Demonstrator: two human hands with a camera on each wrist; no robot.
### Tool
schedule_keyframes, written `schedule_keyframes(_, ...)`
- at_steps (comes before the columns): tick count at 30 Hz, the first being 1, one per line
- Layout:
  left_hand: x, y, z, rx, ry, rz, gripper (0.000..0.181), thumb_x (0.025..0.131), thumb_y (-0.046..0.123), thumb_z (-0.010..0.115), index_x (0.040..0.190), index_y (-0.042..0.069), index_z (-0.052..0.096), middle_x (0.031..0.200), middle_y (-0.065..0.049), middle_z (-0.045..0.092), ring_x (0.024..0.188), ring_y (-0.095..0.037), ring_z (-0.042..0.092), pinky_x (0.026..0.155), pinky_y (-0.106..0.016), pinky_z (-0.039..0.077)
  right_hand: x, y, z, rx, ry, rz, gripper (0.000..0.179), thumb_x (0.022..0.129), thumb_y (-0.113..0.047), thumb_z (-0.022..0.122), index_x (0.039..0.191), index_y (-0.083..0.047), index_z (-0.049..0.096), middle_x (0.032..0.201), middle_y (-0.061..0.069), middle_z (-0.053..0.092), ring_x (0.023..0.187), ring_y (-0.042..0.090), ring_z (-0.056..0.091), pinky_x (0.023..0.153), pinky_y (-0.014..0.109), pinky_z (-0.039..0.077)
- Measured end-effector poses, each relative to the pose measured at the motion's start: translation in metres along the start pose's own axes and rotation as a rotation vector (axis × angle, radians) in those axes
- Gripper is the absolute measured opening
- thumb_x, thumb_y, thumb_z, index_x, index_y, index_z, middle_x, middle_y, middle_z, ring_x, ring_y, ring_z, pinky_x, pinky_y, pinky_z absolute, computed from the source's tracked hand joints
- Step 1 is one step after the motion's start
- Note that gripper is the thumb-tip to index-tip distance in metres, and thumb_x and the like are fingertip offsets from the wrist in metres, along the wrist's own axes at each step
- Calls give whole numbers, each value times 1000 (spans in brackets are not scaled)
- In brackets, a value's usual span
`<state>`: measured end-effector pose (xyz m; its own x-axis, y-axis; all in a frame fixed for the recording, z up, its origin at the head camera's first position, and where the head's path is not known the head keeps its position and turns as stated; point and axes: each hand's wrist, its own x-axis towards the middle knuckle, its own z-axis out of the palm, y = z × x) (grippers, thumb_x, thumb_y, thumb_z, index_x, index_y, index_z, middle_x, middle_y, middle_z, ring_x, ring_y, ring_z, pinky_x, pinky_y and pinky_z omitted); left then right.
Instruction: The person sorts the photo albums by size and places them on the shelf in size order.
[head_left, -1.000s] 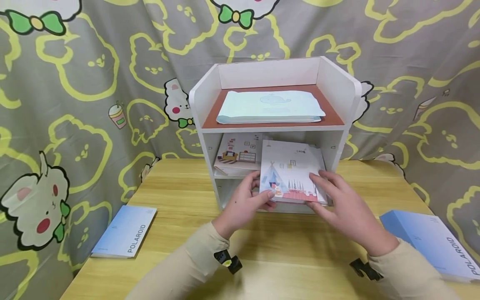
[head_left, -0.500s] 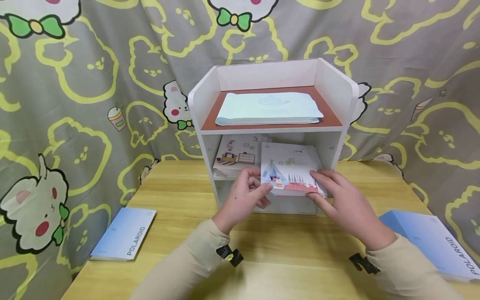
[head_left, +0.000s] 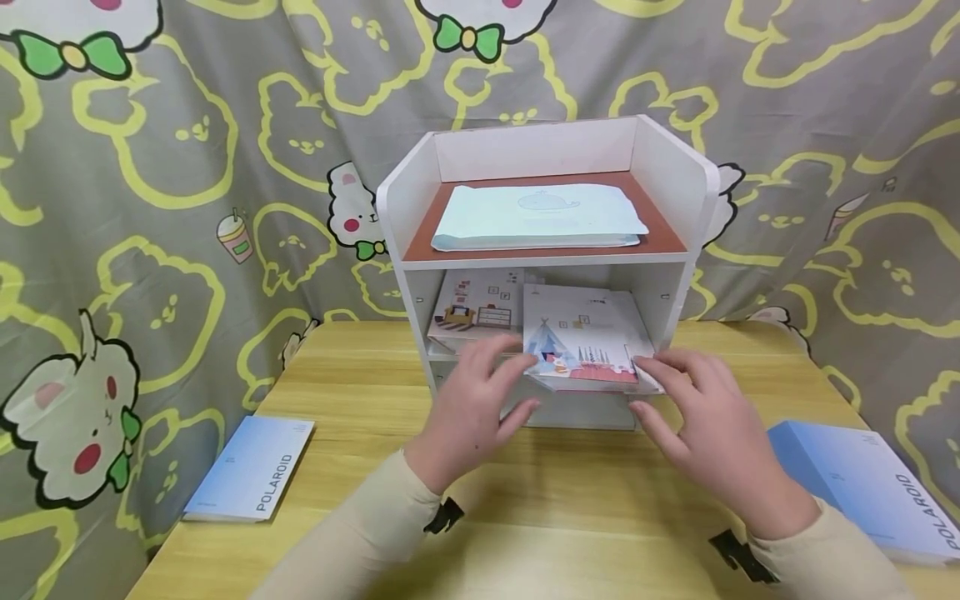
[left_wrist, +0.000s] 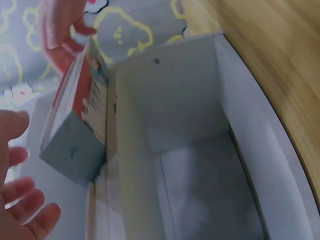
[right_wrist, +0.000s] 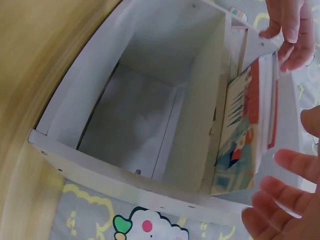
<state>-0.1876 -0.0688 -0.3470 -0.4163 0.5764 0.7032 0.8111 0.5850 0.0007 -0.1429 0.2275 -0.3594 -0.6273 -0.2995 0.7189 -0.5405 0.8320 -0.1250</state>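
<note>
A white book (head_left: 581,321) with a teepee picture lies on the right of the white shelf unit's (head_left: 693,204) middle level, its front end sticking out. Something white shows under its right edge. My left hand (head_left: 468,408), slightly blurred, is at the book's front left, fingers bent and spread, holding nothing. At the front right corner is my right hand (head_left: 712,433), thumb apart from fingers; whether its fingertips touch the book I cannot tell. Both wrist views show the book's red edge and pages, with the near hand (right_wrist: 290,195) off it.
Beside it on the middle level lies another illustrated book (head_left: 480,308). A pale whale-print book (head_left: 540,221) rests on the top level. Blue POLAROID books lie at left (head_left: 251,467) and right (head_left: 870,483) of the wooden table (head_left: 570,533). A patterned curtain (head_left: 285,108) hangs behind.
The book has slid farther into the middle level. My left hand has let go and drawn back down and left; my right hand has loosened and shifted slightly right.
</note>
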Motion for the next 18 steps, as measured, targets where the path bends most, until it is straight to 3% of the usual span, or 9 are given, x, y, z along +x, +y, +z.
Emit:
schedule_keyframes(3, -3, 6, 0, 87, -34, 147, 50, 91, 35, 76, 131, 9, 62, 144, -19, 51, 132, -34, 48, 117, -39, 33, -6, -5, -3, 3, 15, -50, 60, 102, -56, 44, 128, -7, 68, 123, 18, 60, 111, 41, 54, 85, 58, 48)
schedule_keyframes(6, -7, 10, 2, 147, -78, 220, 54, 91, 39, 76, 135, 11, 61, 149, -18, 48, 137, -34, 45, 118, -41, 29, -11, -9, -3, 10, 7, -87, 61, 104, -56, 42, 132, -9, 67, 127, 17, 61, 114, 41, 54, 88, 57, 48)
schedule_keyframes(12, -15, 13, 6, 220, -144, 203, 63, 90, 42, 76, 142, 10, 58, 156, -15, 42, 143, -31, 37, 118, -47, 29, -17, -13, 1, 7, -26, -108, 61, 104, -55, 41, 139, -10, 63, 133, 13, 60, 119, 37, 53, 95, 50, 44)
schedule_keyframes(18, -16, 14, 8, 247, -159, 196, 65, 89, 44, 75, 141, 8, 59, 158, -15, 38, 146, -32, 33, 118, -50, 28, -21, -13, 5, 6, -11, -108, 62, 105, -56, 40, 138, -9, 64, 134, 12, 59, 120, 37, 53, 97, 46, 41)
